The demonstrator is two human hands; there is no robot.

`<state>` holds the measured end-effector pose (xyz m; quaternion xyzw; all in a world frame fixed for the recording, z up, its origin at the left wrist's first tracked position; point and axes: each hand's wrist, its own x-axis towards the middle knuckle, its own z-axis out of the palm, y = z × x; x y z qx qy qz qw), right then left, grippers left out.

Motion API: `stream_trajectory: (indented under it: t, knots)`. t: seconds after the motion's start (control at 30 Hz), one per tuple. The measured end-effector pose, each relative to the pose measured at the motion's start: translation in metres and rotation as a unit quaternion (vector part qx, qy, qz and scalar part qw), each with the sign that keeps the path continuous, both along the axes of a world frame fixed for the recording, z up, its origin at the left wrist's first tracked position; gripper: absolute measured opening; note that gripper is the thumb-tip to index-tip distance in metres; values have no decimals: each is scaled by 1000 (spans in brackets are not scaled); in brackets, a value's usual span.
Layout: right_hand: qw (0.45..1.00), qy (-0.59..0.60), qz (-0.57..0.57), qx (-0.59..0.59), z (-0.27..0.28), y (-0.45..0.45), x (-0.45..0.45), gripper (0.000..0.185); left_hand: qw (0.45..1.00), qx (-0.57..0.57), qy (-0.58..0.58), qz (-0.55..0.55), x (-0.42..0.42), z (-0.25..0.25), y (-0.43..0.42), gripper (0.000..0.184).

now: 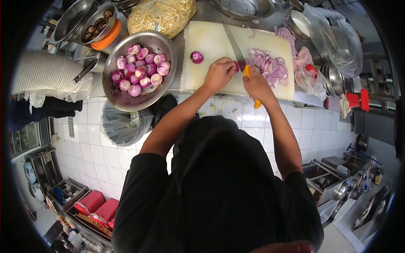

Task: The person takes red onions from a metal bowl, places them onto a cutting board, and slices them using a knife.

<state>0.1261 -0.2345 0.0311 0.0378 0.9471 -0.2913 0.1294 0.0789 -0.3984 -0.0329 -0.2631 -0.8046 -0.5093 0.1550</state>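
Observation:
My right hand [256,85] is wrapped round the yellow handle of a knife [233,41], whose long blade points away over the white cutting board [206,38]. Close by on the left, my left hand [220,74] has its fingers curled on a small piece of red onion [236,66] beside the blade. Sliced onion [272,68] lies in a loose pile right of the knife. One peeled onion [196,57] sits whole on the board's left part. Several more peeled onions [140,71] fill a perforated metal colander [110,90] left of the board.
A bag of pale strips [162,17] lies behind the colander. Bowls, one with dark mushrooms [99,25], stand at far left. Right of the board are pink cloths [301,59], clear plastic bags [333,33] and stacked metal bowls [334,80]. A lined bin [124,126] stands below the counter.

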Motion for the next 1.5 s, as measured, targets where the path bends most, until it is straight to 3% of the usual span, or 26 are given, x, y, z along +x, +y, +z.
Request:
stream_trajectory:
  t: [0.27,0.4,0.5,0.6,0.7,0.8,0.9,1.0,1.1,1.2,1.3,1.4,1.5]
  knots:
    - [999,-26,-23,-9,-2,-10,5,33,999,10,-44,8,3,-1,1,12]
    - [995,-83,-37,-44,57,-18,8,31,999,7,-38,1,2,1,1,11]
    - [992,-109,-53,-43,62,-22,8,33,998,6,-55,-2,2,1,1,12]
    - [994,-81,-55,-58,42,-23,12,32,997,9,-78,-2,3,2,2,13]
    - [999,34,-33,11,-16,-21,9,29,998,2,-56,14,2,0,3,13]
    - [993,113,-17,41,-26,-26,10,26,998,-6,-55,13,1,-1,2,13]
    - [996,-37,-68,-55,-6,-23,7,31,999,-8,-35,10,-1,-3,2,12]
    - [999,18,-25,35,-14,-3,4,36,998,-8,-61,6,-2,0,3,12]
    - [999,8,-28,30,-6,16,6,40,998,-26,64,-10,-11,7,5,14]
    - [997,52,9,50,-8,26,7,39,975,-150,56,-153,-34,12,-1,15]
    - [1000,-16,-23,1,-2,21,8,36,966,-237,-59,-86,-34,34,-4,14]
    - [997,-48,-31,-53,6,11,12,34,966,-167,-199,3,-28,27,-1,12]
    - [987,-107,-65,-104,41,-9,22,33,959,-59,-267,73,-14,14,8,14]
